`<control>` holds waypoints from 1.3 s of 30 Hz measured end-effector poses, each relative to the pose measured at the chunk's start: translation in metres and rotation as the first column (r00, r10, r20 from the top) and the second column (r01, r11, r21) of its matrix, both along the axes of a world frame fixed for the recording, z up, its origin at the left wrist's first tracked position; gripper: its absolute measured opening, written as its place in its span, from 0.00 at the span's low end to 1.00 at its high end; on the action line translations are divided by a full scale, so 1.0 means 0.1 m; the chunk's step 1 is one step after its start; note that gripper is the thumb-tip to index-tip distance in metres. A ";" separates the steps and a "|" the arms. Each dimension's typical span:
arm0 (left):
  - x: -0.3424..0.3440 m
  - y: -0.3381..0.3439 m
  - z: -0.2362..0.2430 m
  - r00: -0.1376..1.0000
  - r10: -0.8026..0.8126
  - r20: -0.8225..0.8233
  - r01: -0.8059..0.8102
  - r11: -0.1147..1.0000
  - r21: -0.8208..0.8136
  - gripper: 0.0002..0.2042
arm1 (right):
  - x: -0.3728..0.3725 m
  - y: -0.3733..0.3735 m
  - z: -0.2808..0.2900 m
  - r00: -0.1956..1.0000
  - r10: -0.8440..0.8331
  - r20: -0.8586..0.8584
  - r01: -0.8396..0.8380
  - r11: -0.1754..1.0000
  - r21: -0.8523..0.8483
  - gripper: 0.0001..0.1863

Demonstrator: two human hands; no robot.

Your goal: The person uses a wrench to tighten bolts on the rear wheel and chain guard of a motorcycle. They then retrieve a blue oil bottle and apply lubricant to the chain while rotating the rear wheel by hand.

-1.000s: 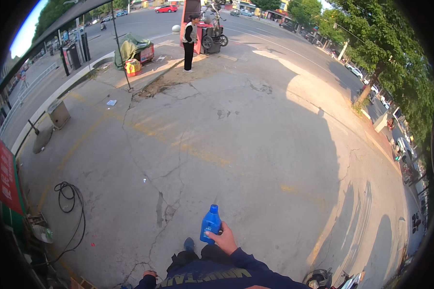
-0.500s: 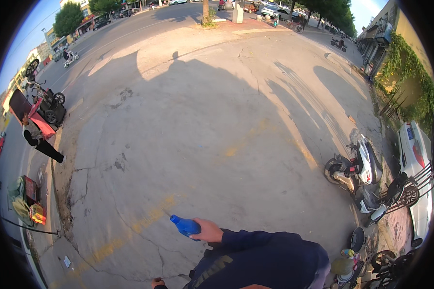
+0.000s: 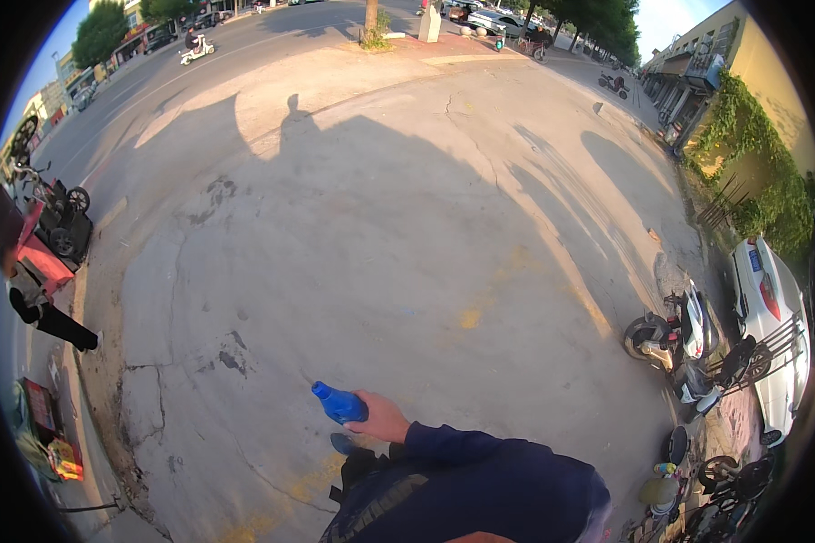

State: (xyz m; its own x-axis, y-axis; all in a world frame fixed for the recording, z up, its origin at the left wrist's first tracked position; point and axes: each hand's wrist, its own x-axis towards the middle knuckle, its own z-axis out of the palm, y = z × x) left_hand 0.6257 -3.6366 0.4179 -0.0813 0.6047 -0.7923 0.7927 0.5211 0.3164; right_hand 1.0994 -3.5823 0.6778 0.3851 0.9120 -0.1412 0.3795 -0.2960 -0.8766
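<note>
My right hand point(image 3: 383, 418) is wrapped round a blue bottle point(image 3: 340, 404) whose narrow neck points up and to the left. The bottle is held out in front of my body, above the grey pavement point(image 3: 353, 262). A dark navy sleeve point(image 3: 498, 462) covers that arm. Just below the bottle the tip of my shoe point(image 3: 343, 443) shows. My left hand is out of sight.
To the left a person point(image 3: 45, 312) stands by a cart with a red cloth point(image 3: 45, 253). Parked scooters point(image 3: 688, 330) and a white car point(image 3: 774, 317) line the right side. A rider on a white scooter point(image 3: 196, 52) is on the road.
My left hand, at the lower edge before, has gone out of view. The bottle stays in my right hand, slightly higher and further left. The rider on the road has moved right and farther up.
</note>
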 end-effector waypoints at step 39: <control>0.96 15.76 1.31 0.667 0.209 0.715 -0.509 0.829 0.231 0.25 | 0.37 13.16 -0.30 0.933 0.009 -0.360 0.087 0.964 0.250 0.26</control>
